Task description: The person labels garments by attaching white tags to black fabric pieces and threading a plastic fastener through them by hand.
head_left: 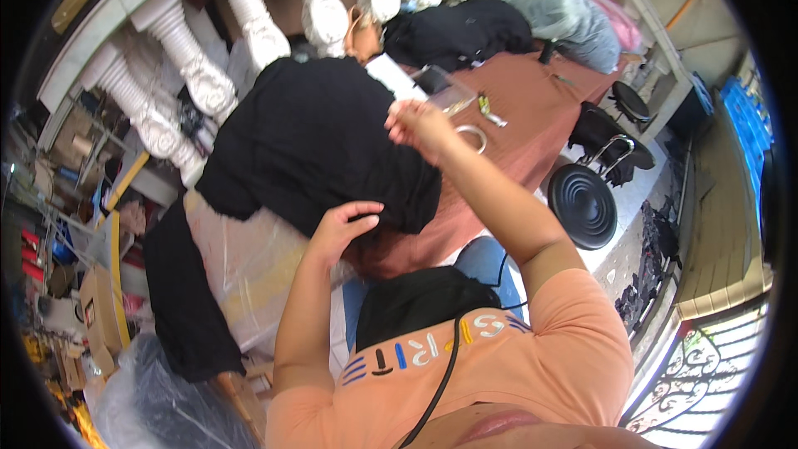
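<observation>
A large heap of black cloth (307,125) lies across the table in front of me. At its near edge my left hand (339,231) rests against the fabric, fingers stretched out and thumb apart. My right hand (416,126) is raised over the cloth's right side, its fingertips drawn together in a pinch. Whatever may be between them is too small to make out. Just beyond that hand are a white sheet (392,76) and a clear plastic box (449,93). A pale ring (474,138) and a small yellow-green tool (489,108) lie to its right.
A brown cloth (532,116) covers the table. More black fabric (461,32) and a stuffed plastic bag (561,21) sit at the far end, by white balusters (245,8). Black stools (582,206) stand at right. Black cloth (187,291) hangs at left near a plastic bag (162,395).
</observation>
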A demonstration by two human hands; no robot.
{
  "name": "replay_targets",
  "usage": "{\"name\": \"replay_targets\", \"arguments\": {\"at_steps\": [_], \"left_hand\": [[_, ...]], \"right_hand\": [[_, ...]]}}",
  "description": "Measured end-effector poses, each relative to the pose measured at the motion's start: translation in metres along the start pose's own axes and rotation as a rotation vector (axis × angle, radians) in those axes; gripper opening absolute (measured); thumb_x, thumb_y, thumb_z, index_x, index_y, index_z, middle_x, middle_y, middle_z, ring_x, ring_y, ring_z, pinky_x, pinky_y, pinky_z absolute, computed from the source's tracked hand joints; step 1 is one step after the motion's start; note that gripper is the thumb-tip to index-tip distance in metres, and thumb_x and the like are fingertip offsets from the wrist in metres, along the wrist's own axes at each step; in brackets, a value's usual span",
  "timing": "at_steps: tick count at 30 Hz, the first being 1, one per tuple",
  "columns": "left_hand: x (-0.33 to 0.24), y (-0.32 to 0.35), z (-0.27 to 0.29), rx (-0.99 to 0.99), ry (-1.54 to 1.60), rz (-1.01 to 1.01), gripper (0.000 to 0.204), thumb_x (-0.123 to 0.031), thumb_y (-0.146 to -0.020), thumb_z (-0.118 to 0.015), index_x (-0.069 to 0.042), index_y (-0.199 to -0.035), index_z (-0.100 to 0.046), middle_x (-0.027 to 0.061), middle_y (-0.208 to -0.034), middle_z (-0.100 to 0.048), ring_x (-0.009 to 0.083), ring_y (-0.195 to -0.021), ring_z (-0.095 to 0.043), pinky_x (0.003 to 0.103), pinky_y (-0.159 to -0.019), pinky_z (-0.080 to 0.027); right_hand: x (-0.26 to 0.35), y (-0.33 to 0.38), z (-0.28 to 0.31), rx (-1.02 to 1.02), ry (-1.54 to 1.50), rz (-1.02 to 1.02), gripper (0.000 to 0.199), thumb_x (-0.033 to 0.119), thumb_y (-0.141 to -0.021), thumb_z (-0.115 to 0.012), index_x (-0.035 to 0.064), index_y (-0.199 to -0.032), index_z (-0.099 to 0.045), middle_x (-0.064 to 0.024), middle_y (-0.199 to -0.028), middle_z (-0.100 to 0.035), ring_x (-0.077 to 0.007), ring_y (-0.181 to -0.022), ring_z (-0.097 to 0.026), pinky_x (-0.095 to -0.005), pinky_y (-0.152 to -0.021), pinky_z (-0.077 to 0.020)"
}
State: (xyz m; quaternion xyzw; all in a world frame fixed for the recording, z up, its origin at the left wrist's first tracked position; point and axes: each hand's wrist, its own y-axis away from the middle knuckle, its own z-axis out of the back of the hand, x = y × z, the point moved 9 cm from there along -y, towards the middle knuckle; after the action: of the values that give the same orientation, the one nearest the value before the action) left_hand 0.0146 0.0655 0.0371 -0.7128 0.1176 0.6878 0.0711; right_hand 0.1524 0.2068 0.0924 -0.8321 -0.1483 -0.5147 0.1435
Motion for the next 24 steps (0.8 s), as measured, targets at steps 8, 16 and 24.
{"name": "replay_targets", "arguments": {"at_steps": [8,16,24], "left_hand": [[0.015,0.004,0.005,-0.038,0.062,0.055,0.018,-0.011,-0.080,-0.069,-0.002,-0.096,-0.068,0.0029,-0.093,-0.066,0.0075,-0.087,-0.057,0.022,-0.082,-0.043],[0.016,-0.004,-0.032,0.089,-0.101,0.159,0.017,-0.012,-0.081,-0.068,-0.001,-0.095,-0.068,0.0027,-0.092,-0.066,0.0094,-0.090,-0.058,0.023,-0.085,-0.043],[0.016,-0.014,0.087,-0.626,-0.043,-0.118,0.018,-0.013,-0.085,-0.065,0.001,-0.096,-0.066,0.0017,-0.090,-0.065,0.0079,-0.083,-0.058,0.022,-0.078,-0.045]], "right_hand": [[0.011,0.021,0.028,-0.144,0.081,-0.004,0.008,0.013,-0.091,-0.055,0.0054,-0.092,-0.053,-0.0056,-0.077,-0.063,-0.0103,-0.060,-0.060,-0.0218,-0.058,-0.0498],[0.007,0.033,0.052,-0.077,0.095,-0.063,0.011,0.015,-0.092,-0.054,0.0053,-0.096,-0.052,-0.0056,-0.081,-0.064,-0.0102,-0.065,-0.063,-0.0199,-0.057,-0.0505],[-0.008,0.131,0.075,0.645,1.690,-0.135,0.016,0.017,-0.080,-0.057,0.0029,-0.074,-0.061,-0.0174,-0.068,-0.061,-0.0347,-0.065,-0.058,-0.0416,-0.058,-0.0455]]}}
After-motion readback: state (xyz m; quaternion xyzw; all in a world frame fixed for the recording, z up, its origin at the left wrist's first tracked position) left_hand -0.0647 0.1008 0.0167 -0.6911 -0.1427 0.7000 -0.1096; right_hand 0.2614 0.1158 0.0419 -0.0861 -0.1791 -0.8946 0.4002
